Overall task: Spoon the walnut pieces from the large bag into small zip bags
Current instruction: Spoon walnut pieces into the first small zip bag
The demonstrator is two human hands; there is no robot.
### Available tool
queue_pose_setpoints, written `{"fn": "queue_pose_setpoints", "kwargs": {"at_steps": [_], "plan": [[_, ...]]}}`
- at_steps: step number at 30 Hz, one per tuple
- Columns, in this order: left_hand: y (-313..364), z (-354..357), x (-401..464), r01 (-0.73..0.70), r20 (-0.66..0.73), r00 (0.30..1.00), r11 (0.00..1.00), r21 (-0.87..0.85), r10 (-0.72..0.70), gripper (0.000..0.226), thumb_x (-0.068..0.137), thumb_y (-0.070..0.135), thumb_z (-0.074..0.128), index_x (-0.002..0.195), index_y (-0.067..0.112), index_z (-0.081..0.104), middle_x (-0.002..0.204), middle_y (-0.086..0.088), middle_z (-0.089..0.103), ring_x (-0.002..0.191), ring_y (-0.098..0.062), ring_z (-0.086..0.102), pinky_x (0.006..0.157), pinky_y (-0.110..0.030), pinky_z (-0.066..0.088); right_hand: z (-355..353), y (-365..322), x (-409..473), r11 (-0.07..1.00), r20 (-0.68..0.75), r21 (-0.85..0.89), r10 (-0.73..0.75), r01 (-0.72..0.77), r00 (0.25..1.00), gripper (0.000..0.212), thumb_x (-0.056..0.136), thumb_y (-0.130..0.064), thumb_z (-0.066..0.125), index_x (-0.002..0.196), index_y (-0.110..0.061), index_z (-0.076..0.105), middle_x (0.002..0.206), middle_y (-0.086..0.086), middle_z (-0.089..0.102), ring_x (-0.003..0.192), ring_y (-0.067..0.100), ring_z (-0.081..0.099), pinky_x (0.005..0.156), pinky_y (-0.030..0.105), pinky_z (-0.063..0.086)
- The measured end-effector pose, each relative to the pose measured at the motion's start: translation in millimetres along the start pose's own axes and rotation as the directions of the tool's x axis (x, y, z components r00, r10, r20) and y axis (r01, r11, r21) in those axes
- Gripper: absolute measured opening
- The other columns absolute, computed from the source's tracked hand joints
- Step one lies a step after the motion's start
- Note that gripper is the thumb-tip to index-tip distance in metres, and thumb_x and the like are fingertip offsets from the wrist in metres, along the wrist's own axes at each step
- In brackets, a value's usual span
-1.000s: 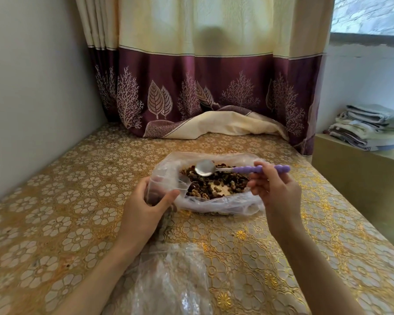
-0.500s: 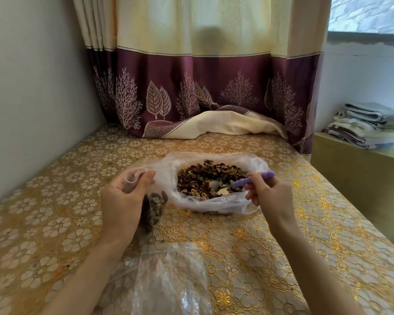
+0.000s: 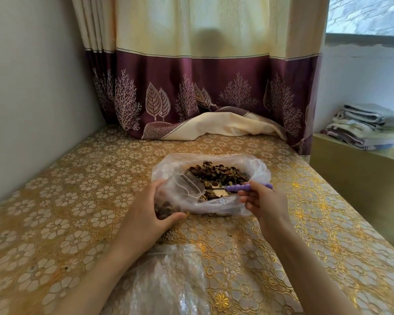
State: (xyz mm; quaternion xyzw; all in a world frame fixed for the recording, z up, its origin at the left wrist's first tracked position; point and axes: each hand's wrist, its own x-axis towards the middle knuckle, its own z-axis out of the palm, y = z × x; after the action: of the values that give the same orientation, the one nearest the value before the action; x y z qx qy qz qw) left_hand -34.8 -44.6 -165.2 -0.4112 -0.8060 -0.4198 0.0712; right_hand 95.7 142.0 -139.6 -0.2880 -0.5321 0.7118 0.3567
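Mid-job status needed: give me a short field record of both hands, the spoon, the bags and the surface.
left hand: holds small zip bag, some walnut pieces inside
right hand: grips purple spoon handle
spoon bowl: hidden behind small bag's plastic
large bag: open, walnut pieces inside
surface: gold floral tablecloth
near edge: more clear plastic bags

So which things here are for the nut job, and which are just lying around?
For the job:
- large clear plastic bag of walnut pieces
- purple-handled metal spoon, in the right hand
- small clear zip bag, in the left hand
- crinkled clear plastic bags nearest the camera

Lying around:
- stack of folded cloths
- cream and maroon curtain
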Motion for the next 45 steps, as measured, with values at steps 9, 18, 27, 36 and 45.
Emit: {"fn": "queue_pose_setpoints", "kwargs": {"at_steps": [9,18,27,36,45], "plan": [[-1.7,4.1,0.5,0.044,-0.017,0.999,0.992,0.117,-0.042,0.078,0.066,0.057,0.068,0.131,0.031,0.034,0.104,0.02,0.043,0.088,-0.003,0.05,0.071,-0.015,0.038,0.0,-12.2,-4.2,0.99,-0.017,0.095,-0.101,0.102,0.995,0.031,0.092,-0.003,0.047,0.064,-0.003,0.061,0.061,0.008,0.07,0.051,0.013,0.05,0.042,0.017,0.037],[1.5,8.2,1.8,0.148,-0.086,0.987,0.976,0.159,-0.136,0.07,0.072,0.054,0.067,0.128,0.022,0.039,0.098,0.012,0.047,0.089,-0.01,0.052,0.073,-0.023,0.042,10.6,-28.4,-22.1,0.956,0.087,0.141,-0.271,0.257,0.959,0.03,0.092,-0.005,0.051,0.067,-0.006,0.066,0.061,0.005,0.068,0.048,0.011,0.051,0.04,0.016,0.038],[-2.9,7.8,2.6,0.173,-0.083,0.983,0.98,0.097,-0.166,0.062,0.071,0.051,0.069,0.118,0.021,0.043,0.1,0.007,0.054,0.088,-0.011,0.054,0.072,-0.021,0.04,20.8,-21.8,-34.3,0.913,0.349,-0.011,-0.379,0.408,0.857,0.021,0.094,-0.004,0.047,0.086,0.005,0.064,0.084,0.012,0.074,0.056,0.017,0.053,0.046,0.019,0.04],[-6.8,3.9,4.0,0.199,-0.007,0.98,0.98,0.018,-0.198,0.067,0.067,0.044,0.076,0.118,0.026,0.037,0.103,0.008,0.051,0.095,-0.013,0.051,0.077,-0.024,0.039,19.1,-16.5,-30.3,0.916,0.47,0.007,-0.356,0.4,0.808,0.019,0.091,0.007,0.046,0.096,0.0,0.063,0.086,0.007,0.074,0.062,0.016,0.056,0.051,0.018,0.044],[-11.4,-2.7,6.5,0.137,0.134,0.98,0.988,0.072,-0.145,0.068,0.07,0.037,0.076,0.122,0.031,0.033,0.105,0.009,0.044,0.101,-0.015,0.047,0.085,-0.03,0.04,1.3,-19.7,-10.3,0.934,0.107,0.111,-0.351,0.34,0.93,0.016,0.091,-0.001,0.048,0.087,-0.001,0.063,0.073,0.016,0.066,0.052,0.011,0.053,0.047,0.018,0.04]]}}
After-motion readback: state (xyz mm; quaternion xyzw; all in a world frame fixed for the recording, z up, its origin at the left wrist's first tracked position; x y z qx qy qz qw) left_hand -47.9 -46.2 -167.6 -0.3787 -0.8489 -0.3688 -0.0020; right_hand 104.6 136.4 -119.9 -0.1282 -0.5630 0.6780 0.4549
